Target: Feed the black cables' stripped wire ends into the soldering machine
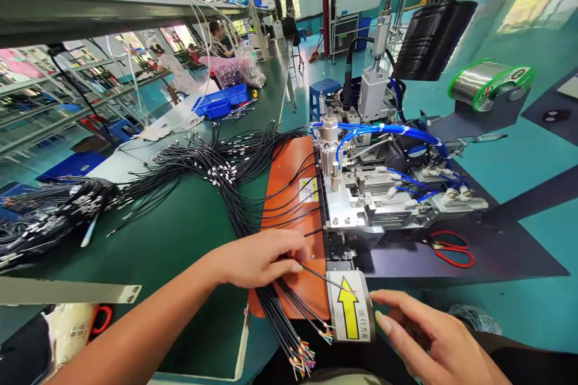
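Observation:
My left hand (264, 257) is closed in a pinch on a thin black cable (321, 275) over the orange board (289, 174). The cable's stripped end, with fine coloured wires, reaches across a white plate with a yellow arrow (347, 307). My right hand (428, 334) is at the plate's right edge, its thumb and forefinger apart and nothing seen between them. Below my left hand hangs a bundle of black cables (273, 313) with bare coloured wire ends. Several more cables run across the board into the metal machine (343, 204).
Beyond the machine's near corner lie red-handled scissors (451, 248). A green solder spool (490, 84) is at the right. More cable bundles (58, 216) lie left on the green table (189, 252), with blue trays (221, 101) farther back. People (221, 39) sit in the background.

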The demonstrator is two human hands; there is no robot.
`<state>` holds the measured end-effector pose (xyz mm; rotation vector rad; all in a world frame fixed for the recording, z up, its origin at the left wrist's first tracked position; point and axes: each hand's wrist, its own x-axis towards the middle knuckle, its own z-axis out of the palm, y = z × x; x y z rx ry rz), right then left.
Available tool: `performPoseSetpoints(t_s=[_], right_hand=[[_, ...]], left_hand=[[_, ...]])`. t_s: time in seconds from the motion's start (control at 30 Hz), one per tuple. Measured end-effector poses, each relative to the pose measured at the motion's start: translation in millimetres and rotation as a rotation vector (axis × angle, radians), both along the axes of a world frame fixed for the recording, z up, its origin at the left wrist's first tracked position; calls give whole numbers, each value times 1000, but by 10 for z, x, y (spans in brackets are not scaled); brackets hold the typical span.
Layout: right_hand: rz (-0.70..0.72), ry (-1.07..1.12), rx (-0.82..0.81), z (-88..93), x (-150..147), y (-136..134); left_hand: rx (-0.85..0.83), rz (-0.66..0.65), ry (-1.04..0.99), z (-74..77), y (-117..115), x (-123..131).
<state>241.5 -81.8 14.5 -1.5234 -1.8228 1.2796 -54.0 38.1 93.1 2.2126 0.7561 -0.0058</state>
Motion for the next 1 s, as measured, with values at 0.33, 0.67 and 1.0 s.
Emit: performPoseSetpoints(t_s=[0.33, 0.67, 1.0], right_hand=[[-223, -3, 76, -130, 19, 61], [-326, 16, 306, -168, -138, 132], [-305, 80, 316, -137, -251, 240]], left_hand=[[267, 214, -268, -614, -250, 627], [283, 377, -444, -820, -320, 685], [275, 403, -412, -810, -322, 690]])
